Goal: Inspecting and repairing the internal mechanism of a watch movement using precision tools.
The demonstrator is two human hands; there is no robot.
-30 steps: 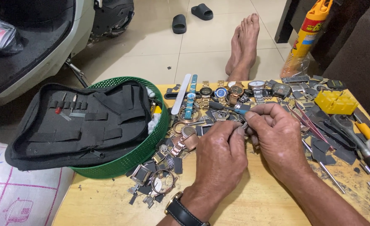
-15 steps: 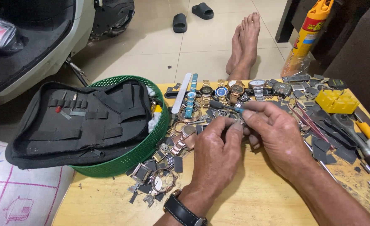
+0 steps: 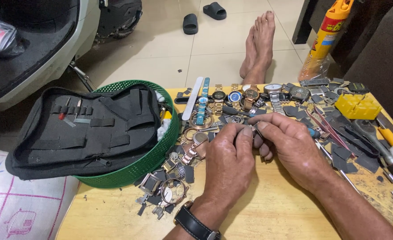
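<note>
Over a wooden table (image 3: pixel 267 209) the left hand (image 3: pixel 230 162) and right hand (image 3: pixel 289 144) meet fingertip to fingertip, pinching a small metal part (image 3: pixel 255 130) between them; the part is too small to identify; loose watches (image 3: pixel 232 98) and watch pieces lie scattered behind; a green basket (image 3: pixel 154 155) holding a black tool pouch (image 3: pixel 85 126) sits left; a yellow block (image 3: pixel 357 106) lies right.

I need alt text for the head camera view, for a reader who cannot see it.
Two hands, left hand and right hand, pinch a small metal part above a wooden table covered with watches. A black tool pouch lies across a green basket at the left.
</note>
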